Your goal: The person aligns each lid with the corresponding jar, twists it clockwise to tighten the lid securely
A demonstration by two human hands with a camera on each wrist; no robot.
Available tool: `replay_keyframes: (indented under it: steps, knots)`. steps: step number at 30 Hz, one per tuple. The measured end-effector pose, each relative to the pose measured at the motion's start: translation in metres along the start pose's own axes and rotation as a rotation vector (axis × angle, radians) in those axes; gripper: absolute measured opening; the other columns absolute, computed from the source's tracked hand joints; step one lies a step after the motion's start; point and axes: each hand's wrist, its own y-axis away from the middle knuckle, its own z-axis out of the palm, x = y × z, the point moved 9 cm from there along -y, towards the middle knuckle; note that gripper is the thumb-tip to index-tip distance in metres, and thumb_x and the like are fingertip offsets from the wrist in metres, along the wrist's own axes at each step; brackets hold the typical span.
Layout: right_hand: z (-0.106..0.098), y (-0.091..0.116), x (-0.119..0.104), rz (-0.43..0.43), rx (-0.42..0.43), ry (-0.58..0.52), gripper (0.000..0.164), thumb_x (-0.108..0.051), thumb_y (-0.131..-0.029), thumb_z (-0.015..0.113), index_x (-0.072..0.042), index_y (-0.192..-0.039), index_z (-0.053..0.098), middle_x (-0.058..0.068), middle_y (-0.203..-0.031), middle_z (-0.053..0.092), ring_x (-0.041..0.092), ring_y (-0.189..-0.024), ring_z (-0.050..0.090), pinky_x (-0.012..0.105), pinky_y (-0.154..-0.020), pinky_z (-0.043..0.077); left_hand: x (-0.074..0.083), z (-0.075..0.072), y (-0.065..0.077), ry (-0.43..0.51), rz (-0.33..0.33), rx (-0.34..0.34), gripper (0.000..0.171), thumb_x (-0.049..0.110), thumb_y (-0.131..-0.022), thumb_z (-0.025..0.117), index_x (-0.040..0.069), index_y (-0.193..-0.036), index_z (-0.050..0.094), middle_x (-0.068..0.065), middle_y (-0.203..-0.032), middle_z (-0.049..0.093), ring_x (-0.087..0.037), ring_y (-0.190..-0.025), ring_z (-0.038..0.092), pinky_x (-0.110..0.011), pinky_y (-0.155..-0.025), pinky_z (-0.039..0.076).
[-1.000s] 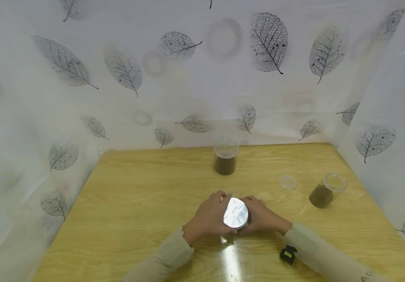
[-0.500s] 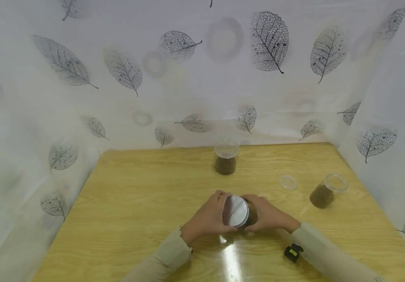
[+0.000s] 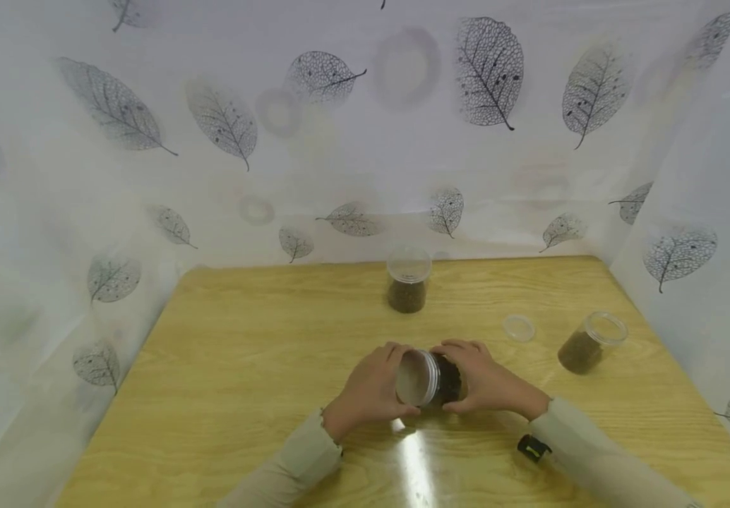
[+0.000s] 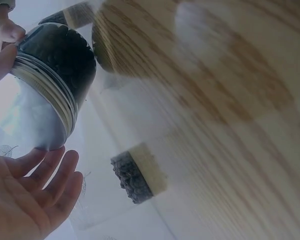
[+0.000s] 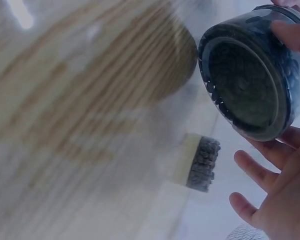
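Observation:
Both hands hold a clear jar of small dark pieces (image 3: 449,381) at the front middle of the table, tipped so its silvery end (image 3: 412,379) faces left. My left hand (image 3: 368,391) grips around that end, thumb below and fingers above. Ridged rings circle the jar (image 4: 65,60) beside the silvery face in the left wrist view. From the other side, my right hand (image 3: 492,381) holds the dark, filled part between thumb and fingers. The jar's round base (image 5: 242,82) shows in the right wrist view, with several fingers (image 5: 257,170) spread below it.
Farther back on the wooden table (image 3: 263,331) stands a part-filled clear jar (image 3: 407,293). Another one, open at the top (image 3: 584,349), stands at the right, with a clear round lid (image 3: 519,328) lying left of it. A black device (image 3: 533,448) sits by the right sleeve.
The jar has tipped over: its silvery end turned from facing up to facing left, baring the dark body. My right hand has shifted slightly right along with the base.

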Motion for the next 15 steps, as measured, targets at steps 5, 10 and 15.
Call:
replay_keyframes:
  steps: [5,10,15]
  knots:
    - [0.0,-0.0004,-0.0044,-0.005,-0.001,0.116,0.097,-0.048,-0.057,0.086,-0.005,-0.134,0.045,0.009,-0.13,0.055,0.032,-0.123,0.046,0.057,-0.097,0.033,-0.0021,-0.0018,0.0004,-0.011,-0.005,0.002,0.093,0.054,-0.061,0.082,0.01,-0.133,0.043,-0.002,-0.122,0.053,-0.017,-0.108,0.055,-0.032,-0.09,0.05]
    - [0.0007,-0.0002,-0.0058,0.003,-0.008,0.144,0.096,-0.048,-0.058,0.085,-0.006,-0.135,0.045,0.01,-0.131,0.054,0.031,-0.124,0.046,0.057,-0.097,0.033,-0.0028,-0.0032,0.001,0.021,0.021,0.005,0.093,0.049,-0.06,0.085,0.012,-0.133,0.042,-0.001,-0.122,0.054,-0.017,-0.108,0.055,-0.034,-0.09,0.05]
    - [-0.0012,-0.0003,-0.0079,-0.004,0.006,0.151,0.094,-0.047,-0.058,0.085,-0.006,-0.133,0.046,0.01,-0.13,0.055,0.031,-0.122,0.048,0.056,-0.096,0.034,-0.003,-0.0036,-0.0008,0.029,0.065,0.028,0.093,0.043,-0.058,0.087,0.015,-0.134,0.041,0.0,-0.124,0.053,-0.017,-0.112,0.054,-0.036,-0.093,0.049]
